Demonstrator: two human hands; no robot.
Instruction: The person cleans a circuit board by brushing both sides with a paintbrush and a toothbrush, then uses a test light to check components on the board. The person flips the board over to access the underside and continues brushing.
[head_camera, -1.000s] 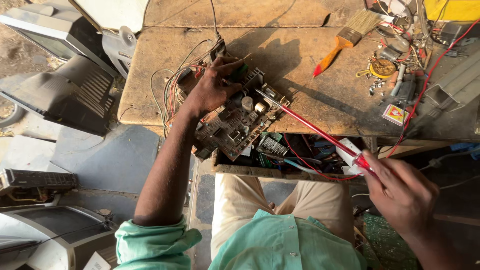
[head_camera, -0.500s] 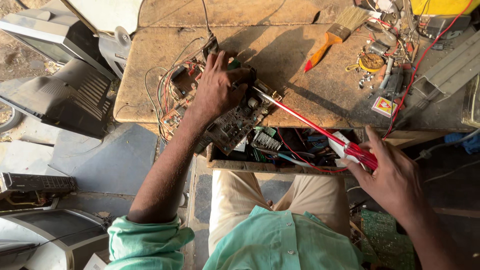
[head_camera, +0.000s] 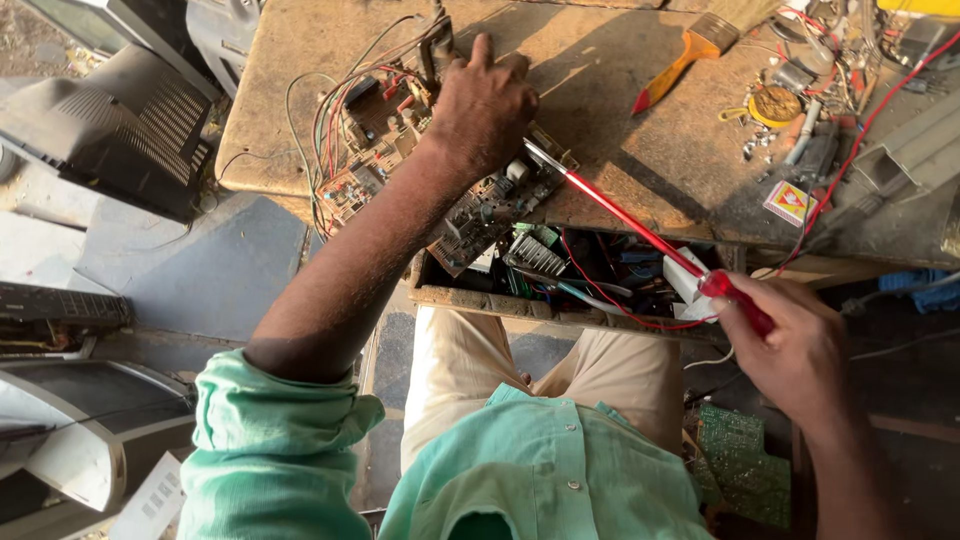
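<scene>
Half the circuit board on our desk is hidden under our left hand, palm pressed flat. Right hand fist-grips red screwdriver, tip touching board.

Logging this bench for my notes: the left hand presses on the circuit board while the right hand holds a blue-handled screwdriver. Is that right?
Not quite. The screwdriver has a red handle, not blue, as the head view shows. The rest holds: the left hand presses on the circuit board, and the right hand holds the screwdriver.
</scene>
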